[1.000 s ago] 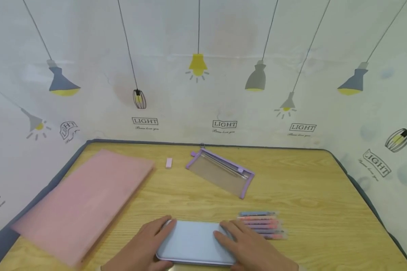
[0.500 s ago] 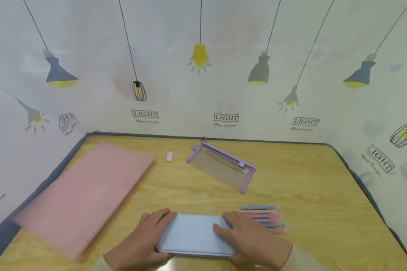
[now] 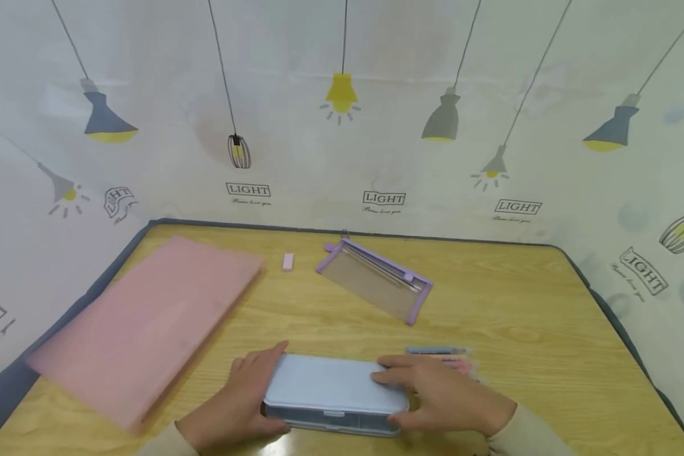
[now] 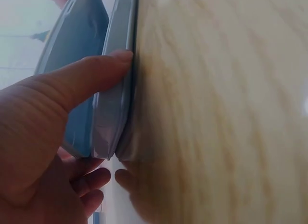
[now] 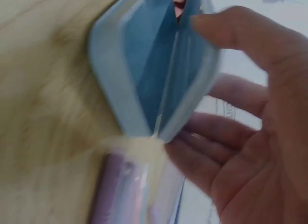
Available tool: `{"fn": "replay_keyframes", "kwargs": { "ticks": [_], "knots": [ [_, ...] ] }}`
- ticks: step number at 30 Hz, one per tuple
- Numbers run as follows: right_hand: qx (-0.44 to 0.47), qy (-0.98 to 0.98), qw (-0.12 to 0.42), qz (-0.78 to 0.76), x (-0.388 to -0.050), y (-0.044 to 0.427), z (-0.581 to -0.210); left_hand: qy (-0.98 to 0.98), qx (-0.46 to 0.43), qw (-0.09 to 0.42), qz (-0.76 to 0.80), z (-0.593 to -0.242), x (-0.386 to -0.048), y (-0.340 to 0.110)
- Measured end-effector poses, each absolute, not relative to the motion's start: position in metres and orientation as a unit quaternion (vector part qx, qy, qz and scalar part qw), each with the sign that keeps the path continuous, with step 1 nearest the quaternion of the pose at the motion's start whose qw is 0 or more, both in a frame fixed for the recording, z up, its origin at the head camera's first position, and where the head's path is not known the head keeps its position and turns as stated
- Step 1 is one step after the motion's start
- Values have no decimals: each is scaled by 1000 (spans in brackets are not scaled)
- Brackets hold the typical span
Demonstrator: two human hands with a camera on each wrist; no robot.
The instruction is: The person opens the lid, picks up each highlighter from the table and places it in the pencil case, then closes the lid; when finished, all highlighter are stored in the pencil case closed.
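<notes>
A light blue pencil case (image 3: 336,386) lies near the table's front edge, its lid (image 3: 325,380) raised a little along the front. My left hand (image 3: 234,399) holds the left end; in the left wrist view the thumb (image 4: 103,72) presses the case's lower half, with the fingers behind. At the right end, my right hand (image 3: 447,396) grips the lid, thumb (image 5: 231,29) at its edge and fingers on its outer side in the right wrist view. The case's inside is mostly hidden in the head view. Several colored pens (image 3: 436,350) lie partly behind the right hand.
A pink folder (image 3: 154,323) covers the table's left side. Farther back lie a small pale pink eraser (image 3: 287,261) and a clear zip pouch (image 3: 370,278) with purple edging and pencil-like sticks in it. A printed wall sheet (image 3: 308,126) surrounds the table (image 3: 507,304).
The pencil case was closed before; its lid has lifted at the front, with a dark gap now showing. The right hand has moved slightly right and covers more of the pens.
</notes>
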State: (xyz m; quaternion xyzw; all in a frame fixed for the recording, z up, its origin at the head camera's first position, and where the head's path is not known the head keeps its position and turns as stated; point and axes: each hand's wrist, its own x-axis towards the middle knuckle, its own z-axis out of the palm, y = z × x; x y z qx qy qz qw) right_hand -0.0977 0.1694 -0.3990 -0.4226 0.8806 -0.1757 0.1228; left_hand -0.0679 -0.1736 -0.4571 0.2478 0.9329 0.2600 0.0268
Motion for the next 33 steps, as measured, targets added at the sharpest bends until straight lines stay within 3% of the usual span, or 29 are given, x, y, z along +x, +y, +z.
{"fn": "replay_keyframes", "kwargs": {
  "ticks": [6,12,17,33],
  "knots": [
    [-392,861,104,-306,-102,182,-410,934,214,23,284,-458,-65,-174],
    [-288,844,86,-445,-118,180,-413,933,217,-22,286,-462,-62,-174],
    [-228,838,51,-494,-134,169,-415,940,187,-16,286,-460,-62,-174],
    [-143,815,78,-556,-167,157,-420,942,200,-2,269,-455,-69,-178]
  ]
}}
